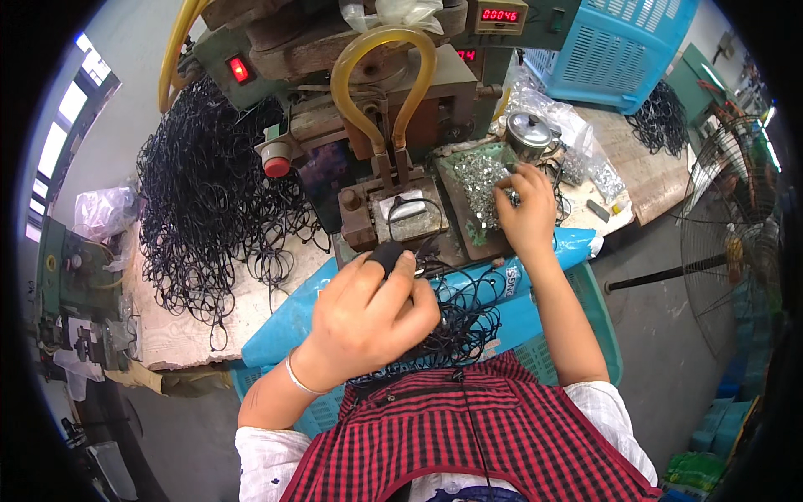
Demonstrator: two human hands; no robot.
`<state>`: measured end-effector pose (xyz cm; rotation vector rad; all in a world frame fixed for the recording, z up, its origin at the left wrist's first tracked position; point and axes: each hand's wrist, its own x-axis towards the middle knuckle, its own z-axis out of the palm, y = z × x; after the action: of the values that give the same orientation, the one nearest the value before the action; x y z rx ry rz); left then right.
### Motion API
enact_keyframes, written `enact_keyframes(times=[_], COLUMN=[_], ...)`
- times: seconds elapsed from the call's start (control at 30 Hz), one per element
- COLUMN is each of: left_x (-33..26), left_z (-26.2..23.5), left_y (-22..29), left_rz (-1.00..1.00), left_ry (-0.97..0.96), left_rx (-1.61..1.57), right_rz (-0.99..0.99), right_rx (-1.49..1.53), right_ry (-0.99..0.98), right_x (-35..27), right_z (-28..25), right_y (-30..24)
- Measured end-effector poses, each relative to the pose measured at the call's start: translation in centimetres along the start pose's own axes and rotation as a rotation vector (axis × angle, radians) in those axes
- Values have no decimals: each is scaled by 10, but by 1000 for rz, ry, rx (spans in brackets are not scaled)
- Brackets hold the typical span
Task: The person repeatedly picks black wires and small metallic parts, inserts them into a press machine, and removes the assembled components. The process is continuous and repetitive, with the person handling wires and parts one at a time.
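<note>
My left hand [372,314] is closed around a bunch of thin black elastic loops [393,255], held just in front of the press machine's small metal die [403,219]. One black loop lies on that die. My right hand [527,213] reaches forward to a tray of small shiny metal clips [477,180], its fingertips pinching into the pile. Whether it holds a clip is hidden by the fingers. More finished black loops [468,318] lie in the blue-lined basket [577,247] in front of me.
A big heap of black loops [209,201] covers the worn bench to the left. The press has yellow hoses [381,50], a red button [276,163] and red digit displays. A steel pot [529,131], bagged clips, a blue crate [623,50] and a floor fan [728,226] stand to the right.
</note>
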<state>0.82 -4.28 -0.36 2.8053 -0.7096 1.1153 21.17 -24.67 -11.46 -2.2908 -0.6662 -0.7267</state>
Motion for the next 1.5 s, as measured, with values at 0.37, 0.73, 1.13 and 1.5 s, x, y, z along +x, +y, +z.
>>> enact_keyframes(times=[0.37,0.73,1.13,1.5], left_x=[-2,-78,-159,-190], left_z=[-3,-19,38,40], left_y=[-6,-80,-140,-128], left_rz=[19,-762,-1188,-1706], left_ry=[-15,147,-392,1170], left_rx=[-90,303,286,-1759], right_rz=[294,315,454,319], right_rx=[365,430,514,1057], right_ry=[-2,-90,-159,-308], right_x=[0,-8,-18,38], right_z=[2,-9,-31,-12], right_y=[-8,-13,-19,-124])
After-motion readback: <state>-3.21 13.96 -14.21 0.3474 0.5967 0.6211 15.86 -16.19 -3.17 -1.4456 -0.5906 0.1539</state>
